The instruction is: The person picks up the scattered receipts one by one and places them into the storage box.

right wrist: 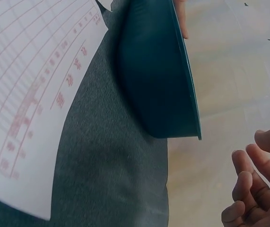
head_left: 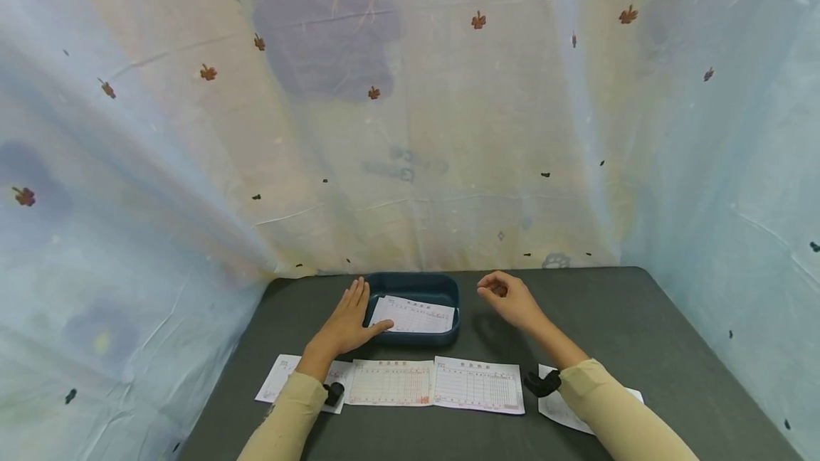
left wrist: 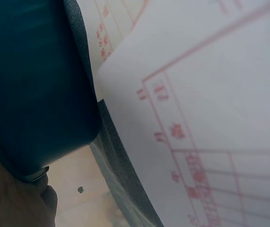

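Note:
A dark blue plastic tray (head_left: 416, 339) sits at the back of the table, with a printed form sheet (head_left: 419, 316) lying in it. My left hand (head_left: 346, 324) rests at the tray's left side, fingers straight, the thumb over its front rim. To the right of the tray my right hand (head_left: 512, 302) hovers with loosely bent fingers; nothing is between them in the right wrist view, where the hand (right wrist: 260, 189) is apart from the tray (right wrist: 158, 71).
In front of the tray lie a cream form (head_left: 389, 383) and a white form (head_left: 479, 384) side by side. Another sheet (head_left: 278, 373) is partly under my left forearm, and one more (head_left: 557, 411) under my right. A patterned curtain (head_left: 416, 126) surrounds the grey table (head_left: 640, 347).

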`<action>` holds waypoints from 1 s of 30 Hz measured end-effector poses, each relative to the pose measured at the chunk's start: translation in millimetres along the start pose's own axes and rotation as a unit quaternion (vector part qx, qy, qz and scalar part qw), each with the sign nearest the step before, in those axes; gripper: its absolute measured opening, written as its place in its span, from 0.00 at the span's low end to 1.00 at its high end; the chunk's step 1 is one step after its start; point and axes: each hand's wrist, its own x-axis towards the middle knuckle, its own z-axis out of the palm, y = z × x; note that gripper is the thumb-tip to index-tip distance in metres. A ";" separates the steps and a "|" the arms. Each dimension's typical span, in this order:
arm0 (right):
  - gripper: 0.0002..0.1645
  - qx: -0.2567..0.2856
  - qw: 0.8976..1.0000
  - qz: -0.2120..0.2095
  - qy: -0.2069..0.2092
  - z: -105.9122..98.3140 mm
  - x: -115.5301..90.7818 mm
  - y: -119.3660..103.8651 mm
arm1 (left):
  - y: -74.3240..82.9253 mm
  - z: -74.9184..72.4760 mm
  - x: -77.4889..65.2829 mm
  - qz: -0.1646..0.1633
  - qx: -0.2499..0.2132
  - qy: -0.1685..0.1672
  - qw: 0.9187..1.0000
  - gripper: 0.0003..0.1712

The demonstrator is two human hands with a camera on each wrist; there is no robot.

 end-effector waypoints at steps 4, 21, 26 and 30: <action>0.08 -0.003 1.000 0.003 -0.001 -5.3 -5.4 1.2 | 2.9 -4.5 -1.2 -0.006 0.003 -0.010 1.000 0.70; 0.10 -0.024 0.999 -0.015 0.016 -25.1 -22.3 4.4 | 3.1 -4.0 -1.4 0.008 -0.012 0.009 1.000 0.70; 0.12 -0.034 0.999 -0.009 0.017 -33.2 -31.5 6.9 | 1.9 -3.5 -0.8 0.006 -0.006 0.008 1.000 0.70; 0.12 -0.050 0.999 0.001 0.021 -38.9 -40.6 10.7 | 1.7 -2.3 -0.9 0.003 -0.006 0.004 1.000 0.70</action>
